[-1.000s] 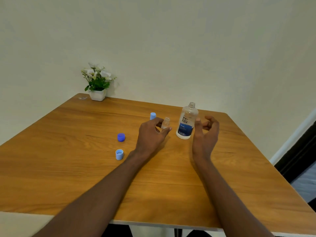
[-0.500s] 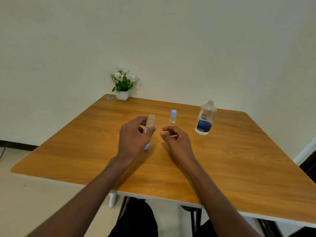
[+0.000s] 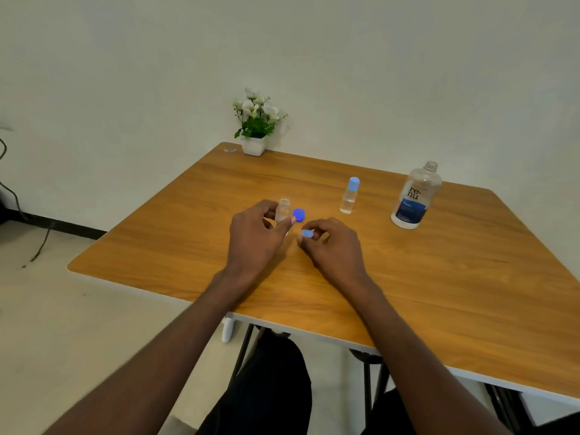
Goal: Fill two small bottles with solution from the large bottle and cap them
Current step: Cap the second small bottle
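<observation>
Counts: 2 small bottles, one uncapped (image 3: 283,209), one capped (image 3: 349,196). 1 large bottle (image 3: 414,196), open, near the counter's (image 3: 439,277) far right corner. 2 loose blue caps: dark (image 3: 298,214), light (image 3: 307,233). 1 flower pot (image 3: 255,145), far left corner. 2 hands: left hand (image 3: 255,237), right hand (image 3: 332,246).

Setting: plain room, home or small office, cannot tell which | wooden table (image 3: 439,293) under the fingers (image 3: 309,226) | potted white flowers (image 3: 255,120) beyond fingertips, against bare cream wall (image 3: 345,58) | dark skirting, loose cable (image 3: 18,208) far left
</observation>
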The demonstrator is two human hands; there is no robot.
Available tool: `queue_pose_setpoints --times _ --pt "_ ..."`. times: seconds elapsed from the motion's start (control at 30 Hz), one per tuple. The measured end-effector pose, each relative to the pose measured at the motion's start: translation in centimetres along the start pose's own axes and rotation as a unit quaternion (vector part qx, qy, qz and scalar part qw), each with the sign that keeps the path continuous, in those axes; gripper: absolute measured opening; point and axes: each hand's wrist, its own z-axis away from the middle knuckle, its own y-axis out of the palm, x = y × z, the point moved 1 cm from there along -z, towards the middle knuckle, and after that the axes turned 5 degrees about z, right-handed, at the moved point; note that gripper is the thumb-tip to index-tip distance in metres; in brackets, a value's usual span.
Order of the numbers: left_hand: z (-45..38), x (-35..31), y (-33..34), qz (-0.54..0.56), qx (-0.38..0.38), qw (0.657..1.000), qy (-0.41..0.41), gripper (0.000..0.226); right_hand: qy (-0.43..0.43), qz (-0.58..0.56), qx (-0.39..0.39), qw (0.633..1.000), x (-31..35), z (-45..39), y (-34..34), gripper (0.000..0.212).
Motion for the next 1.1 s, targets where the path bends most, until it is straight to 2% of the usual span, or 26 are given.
queue_pose_setpoints --times 0.1,0.2,0.27,0.4,0.53,0.7,1.1 --pt "-0.1 -0.1 0.4 -0.005 0.018 1.000 -0.001 0.023 0.096 -0.194 -0.048 0.975 -0.5 -0.2 -1.2 0.017" --pt "-0.1 -0.4 1.6 0.002 0.044 0.999 -0.005 0.023 0.172 -0.392 -0.047 0.903 -0.9 0.0 -2.9 0.023" --pt "-0.1 -0.8 2.9 0.009 0.061 0.998 -0.006 0.023 0.183 -0.450 -0.045 0.873 -1.7 0.2 -4.1 0.023" --pt "0.0 -2.2 5.8 0.009 0.090 0.996 -0.002 0.029 0.169 -0.453 -0.035 0.875 -4.1 0.4 -6.2 0.027" --pt "0.4 -2.9 7.6 0.033 0.134 0.990 0.006 0.027 0.163 -0.482 -0.075 0.858 -4.8 0.7 -7.0 0.022" --pt "0.1 -2.6 8.1 0.044 0.153 0.987 0.016 0.028 0.113 -0.400 -0.071 0.907 -3.8 1.1 -6.9 0.027" --pt "0.1 -2.4 8.2 0.053 0.183 0.981 0.025 0.026 0.038 -0.360 -0.073 0.929 -3.7 0.9 -6.3 0.036"
